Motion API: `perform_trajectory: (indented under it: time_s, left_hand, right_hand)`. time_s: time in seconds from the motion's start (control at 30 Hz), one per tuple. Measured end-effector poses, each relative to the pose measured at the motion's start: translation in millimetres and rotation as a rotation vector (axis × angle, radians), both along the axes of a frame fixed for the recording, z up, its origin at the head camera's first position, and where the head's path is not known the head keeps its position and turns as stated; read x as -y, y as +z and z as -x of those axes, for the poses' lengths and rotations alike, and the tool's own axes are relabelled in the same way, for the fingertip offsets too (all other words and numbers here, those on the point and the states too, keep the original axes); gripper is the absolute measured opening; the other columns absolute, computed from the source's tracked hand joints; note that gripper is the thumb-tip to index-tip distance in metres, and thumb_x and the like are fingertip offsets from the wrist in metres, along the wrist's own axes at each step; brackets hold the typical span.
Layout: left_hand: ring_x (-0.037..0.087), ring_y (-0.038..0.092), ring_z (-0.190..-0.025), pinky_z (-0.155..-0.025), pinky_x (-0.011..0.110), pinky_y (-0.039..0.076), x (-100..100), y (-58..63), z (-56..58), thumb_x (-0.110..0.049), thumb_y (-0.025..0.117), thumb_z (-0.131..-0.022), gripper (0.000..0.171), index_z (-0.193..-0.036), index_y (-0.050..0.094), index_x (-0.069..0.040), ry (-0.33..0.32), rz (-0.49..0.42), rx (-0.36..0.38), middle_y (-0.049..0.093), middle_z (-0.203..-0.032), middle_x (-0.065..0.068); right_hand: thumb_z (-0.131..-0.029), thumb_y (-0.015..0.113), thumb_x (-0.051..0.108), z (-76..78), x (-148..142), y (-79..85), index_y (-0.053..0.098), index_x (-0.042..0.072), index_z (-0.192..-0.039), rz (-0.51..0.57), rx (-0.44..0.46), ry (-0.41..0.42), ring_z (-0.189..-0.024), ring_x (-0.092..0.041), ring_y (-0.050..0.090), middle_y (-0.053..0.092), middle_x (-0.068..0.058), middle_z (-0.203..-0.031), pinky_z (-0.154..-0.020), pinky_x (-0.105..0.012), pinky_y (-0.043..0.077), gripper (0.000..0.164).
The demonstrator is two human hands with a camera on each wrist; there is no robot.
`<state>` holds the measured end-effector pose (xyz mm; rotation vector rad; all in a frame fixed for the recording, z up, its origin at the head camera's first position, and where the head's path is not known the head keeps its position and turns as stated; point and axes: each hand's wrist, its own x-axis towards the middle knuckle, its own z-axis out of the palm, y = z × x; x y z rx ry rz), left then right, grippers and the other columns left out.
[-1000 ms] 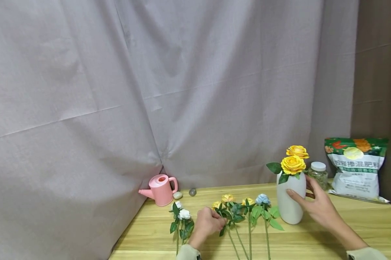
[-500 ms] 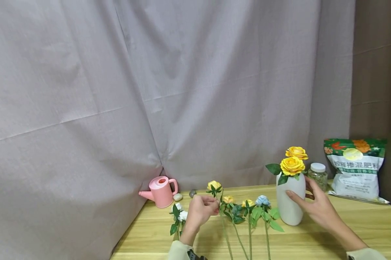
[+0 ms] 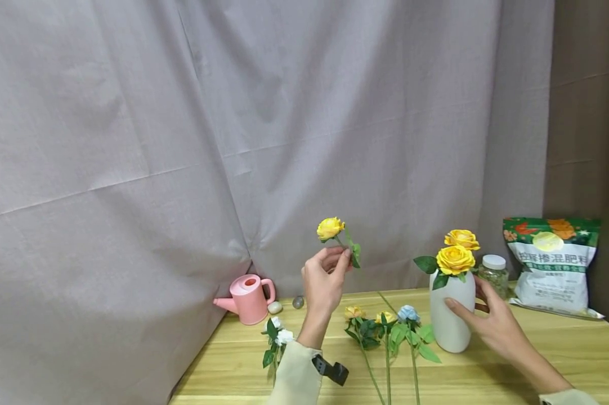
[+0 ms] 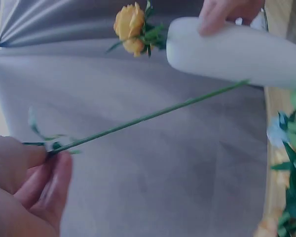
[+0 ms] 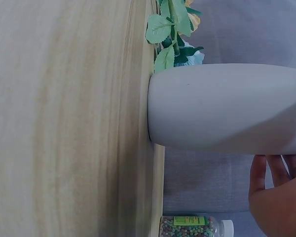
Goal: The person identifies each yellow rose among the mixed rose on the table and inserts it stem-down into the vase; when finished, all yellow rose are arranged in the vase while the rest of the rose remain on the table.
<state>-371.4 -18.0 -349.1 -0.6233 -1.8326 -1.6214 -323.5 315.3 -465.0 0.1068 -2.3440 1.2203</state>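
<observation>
My left hand (image 3: 325,284) pinches a yellow rose (image 3: 330,228) by its stem, just under the bloom, above the table. In the left wrist view its green stem (image 4: 153,116) slants toward the vase, the lower end overlapping the vase's side. My right hand (image 3: 499,323) grips the white vase (image 3: 451,318) from the right, thumb in front and fingers partly hidden behind. Upright on the table, the vase carries two yellow roses (image 3: 455,260) with dark green leaves. Between the hands lie two yellow roses (image 3: 355,312) and a blue flower (image 3: 408,313), stems toward me.
White flowers (image 3: 284,337) lie at the left, partly behind my sleeve. Beyond them are a pink watering can (image 3: 250,301) and two stones (image 3: 275,307). A lidded jar of coloured pellets (image 5: 192,226) and a fertilizer bag (image 3: 552,270) stand behind the vase. A grey curtain (image 3: 335,140) backs the table.
My left hand has lifted one yellow rose off the table, up and slightly back, and its stem now hangs toward the vase. The right hand stays on the vase.
</observation>
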Motion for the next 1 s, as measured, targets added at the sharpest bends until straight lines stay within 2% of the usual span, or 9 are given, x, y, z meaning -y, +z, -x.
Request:
perform_trajectory:
  time_s: [0.2, 0.33, 0.4, 0.5, 0.63, 0.73, 0.87, 0.97, 1.0]
  left_hand:
    - [0.011, 0.076, -0.078, -0.07, 0.025, 0.061, -34.3, 28.3, 3.8, -0.024, 0.073, -0.094, 0.016, -0.103, 0.075, -0.011, -0.01, -0.164, -0.097, 0.079, -0.092, 0.0]
    - [0.014, 0.076, -0.079, -0.07, 0.026, 0.062, -55.4, 47.9, 6.3, -0.024, 0.073, -0.094, 0.017, -0.103, 0.075, -0.01, -0.034, -0.255, -0.126, 0.079, -0.092, 0.003]
    - [0.014, 0.076, -0.079, -0.07, 0.026, 0.061, -65.1, 56.0, 6.4, -0.024, 0.073, -0.094, 0.017, -0.104, 0.075, -0.01, -0.041, -0.265, -0.142, 0.079, -0.092, 0.003]
    - [0.01, 0.076, -0.079, -0.069, 0.024, 0.061, -78.3, 64.4, 5.0, -0.024, 0.072, -0.095, 0.017, -0.105, 0.075, -0.01, -0.033, -0.217, -0.165, 0.079, -0.093, 0.002]
    - [0.007, 0.075, -0.079, -0.069, 0.02, 0.06, -93.5, 66.9, 3.1, -0.023, 0.071, -0.095, 0.017, -0.106, 0.074, -0.01, -0.025, -0.132, -0.186, 0.079, -0.094, 0.002]
    - [0.004, 0.074, -0.079, -0.069, 0.017, 0.059, -102.4, 63.4, 3.2, -0.022, 0.071, -0.095, 0.016, -0.105, 0.074, -0.01, -0.022, -0.094, -0.176, 0.079, -0.093, 0.002]
    - [0.0, 0.073, -0.081, -0.068, 0.014, 0.057, -109.4, 58.0, 3.7, -0.024, 0.071, -0.095, 0.015, -0.105, 0.075, -0.013, 0.018, -0.045, -0.178, 0.079, -0.094, -0.001]
    - [-0.002, 0.072, -0.082, -0.069, 0.013, 0.056, -111.6, 57.9, 3.8, -0.028, 0.07, -0.096, 0.016, -0.105, 0.075, -0.016, 0.039, -0.014, -0.207, 0.079, -0.094, -0.002]
    - [-0.003, 0.072, -0.082, -0.069, 0.014, 0.057, -112.0, 58.7, 3.5, -0.028, 0.069, -0.096, 0.016, -0.106, 0.075, -0.017, 0.043, -0.007, -0.22, 0.079, -0.094, -0.002]
  right_hand:
    - [-0.096, 0.068, 0.039, -0.3, -1.9, -0.6, 0.017, 0.004, -0.159, 0.004, -0.017, -0.002, -0.127, -0.044, 0.047, 0.043, -0.031, -0.148, -0.078, -0.008, 0.042, 0.088]
    - [-0.096, 0.068, 0.038, -1.1, -2.3, -1.5, 0.019, 0.005, -0.159, -0.007, -0.022, -0.012, -0.124, -0.037, 0.048, 0.045, -0.03, -0.147, -0.079, -0.008, 0.043, 0.086]
    - [-0.096, 0.069, 0.038, -1.2, -1.9, -1.7, 0.02, 0.006, -0.159, -0.011, -0.022, -0.015, -0.122, -0.034, 0.048, 0.046, -0.029, -0.147, -0.079, -0.008, 0.043, 0.086]
    - [-0.095, 0.069, 0.039, -1.0, -1.1, -1.5, 0.021, 0.005, -0.158, -0.009, -0.022, -0.016, -0.122, -0.035, 0.048, 0.046, -0.029, -0.147, -0.08, -0.009, 0.044, 0.086]
    - [-0.095, 0.069, 0.039, -0.8, -0.2, -0.5, 0.021, 0.005, -0.158, -0.002, -0.024, -0.012, -0.124, -0.037, 0.048, 0.046, -0.029, -0.147, -0.08, -0.009, 0.044, 0.086]
    - [-0.095, 0.069, 0.039, -1.1, 0.3, -0.2, 0.022, 0.006, -0.158, -0.003, -0.025, -0.014, -0.121, -0.015, 0.049, 0.046, -0.027, -0.147, -0.081, -0.01, 0.044, 0.086]
    - [-0.095, 0.069, 0.039, -1.6, 0.8, -0.2, 0.022, 0.006, -0.158, -0.003, -0.03, -0.012, -0.112, 0.01, 0.039, 0.047, -0.026, -0.146, -0.082, -0.011, 0.045, 0.086]
    - [-0.095, 0.069, 0.039, -1.6, 0.9, -0.1, 0.022, 0.006, -0.158, -0.003, -0.031, -0.011, -0.113, 0.009, 0.039, 0.047, -0.026, -0.147, -0.083, -0.012, 0.046, 0.086]
    - [-0.095, 0.069, 0.039, -1.5, 0.7, 0.0, 0.021, 0.007, -0.158, -0.004, -0.03, -0.011, -0.115, 0.004, 0.042, 0.047, -0.026, -0.147, -0.083, -0.013, 0.046, 0.086]
